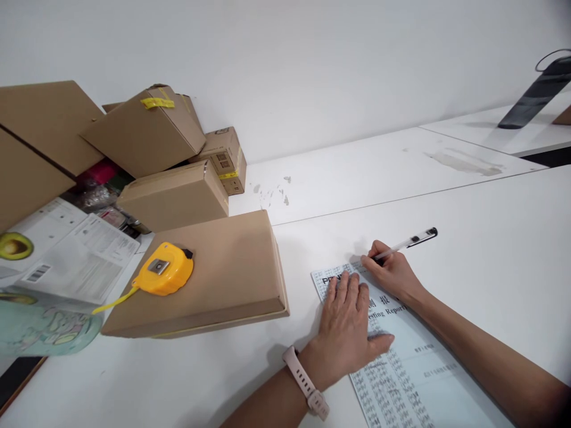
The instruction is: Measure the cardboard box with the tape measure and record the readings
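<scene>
My left hand [347, 326] lies flat with its fingers stretched out on a printed form sheet [414, 374], pressing it to the white table [491, 249]. A pale watch band sits on that wrist. My right hand [392, 274] is closed on a clear pen with a black cap [408, 242], its tip on the top part of the sheet. To the left, a yellow tape measure [164, 268] rests on a flat cardboard box [223, 273], with a short length of tape pulled out.
Several cardboard boxes [151, 128] are stacked at the back left against the white wall. Printed papers [75, 249] and a patterned item [40, 327] lie at the far left. A dark slanted object [533, 98] stands on another table at the far right.
</scene>
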The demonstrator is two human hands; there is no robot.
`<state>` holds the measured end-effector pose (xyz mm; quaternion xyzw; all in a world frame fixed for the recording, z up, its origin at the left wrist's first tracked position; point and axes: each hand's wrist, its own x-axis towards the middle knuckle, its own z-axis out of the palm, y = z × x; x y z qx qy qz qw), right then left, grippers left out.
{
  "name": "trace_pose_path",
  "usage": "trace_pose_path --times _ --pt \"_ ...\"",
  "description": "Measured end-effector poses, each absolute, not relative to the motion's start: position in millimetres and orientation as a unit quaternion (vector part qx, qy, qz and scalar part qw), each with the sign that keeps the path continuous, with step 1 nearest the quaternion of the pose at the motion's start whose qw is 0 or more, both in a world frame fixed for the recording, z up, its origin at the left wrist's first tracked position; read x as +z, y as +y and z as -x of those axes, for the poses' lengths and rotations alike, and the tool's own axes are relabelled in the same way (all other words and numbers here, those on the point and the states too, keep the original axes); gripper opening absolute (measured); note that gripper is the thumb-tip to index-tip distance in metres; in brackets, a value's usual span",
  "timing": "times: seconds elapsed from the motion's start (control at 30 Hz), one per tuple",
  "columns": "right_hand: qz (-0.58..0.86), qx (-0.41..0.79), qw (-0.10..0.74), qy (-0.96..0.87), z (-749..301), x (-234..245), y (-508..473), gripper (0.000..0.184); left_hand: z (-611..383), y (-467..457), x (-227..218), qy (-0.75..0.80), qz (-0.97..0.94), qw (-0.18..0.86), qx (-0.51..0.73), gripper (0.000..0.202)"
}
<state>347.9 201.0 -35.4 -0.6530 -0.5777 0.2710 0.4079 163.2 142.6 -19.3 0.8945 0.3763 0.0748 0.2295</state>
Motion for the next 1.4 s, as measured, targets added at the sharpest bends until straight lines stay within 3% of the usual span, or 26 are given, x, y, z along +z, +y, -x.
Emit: trace_pose_path --times 0.9,1.03,1.13,1.23,1.4 --pt "0.649 0.260 0.411 -0.585 -347.5 -35.8 201.0 0.027 -163.3 141.9 -19.3 0.375 -0.898 0.216 0.075 0.087" --pt "0.621 0.210 0.424 -0.625 -356.8 -39.3 204.1 0.021 -162.3 143.7 -23.3 0.377 -0.897 0.217 0.077 0.088" --pt "0.566 0.119 0.375 -0.725 -367.1 -43.5 207.4 0.014 -164.9 142.2 -27.0 0.374 -0.897 0.219 0.088 0.087" --pt "0.531 0.065 0.343 -0.772 -372.6 -48.0 209.1 0.031 -165.0 131.2 -15.4 0.382 -0.895 0.179 0.144 0.071" --pt "0.562 -0.008 0.348 -0.751 -373.9 -56.7 210.2 0.044 -114.7 103.5 50.9 0.401 -0.805 0.003 0.437 0.027"
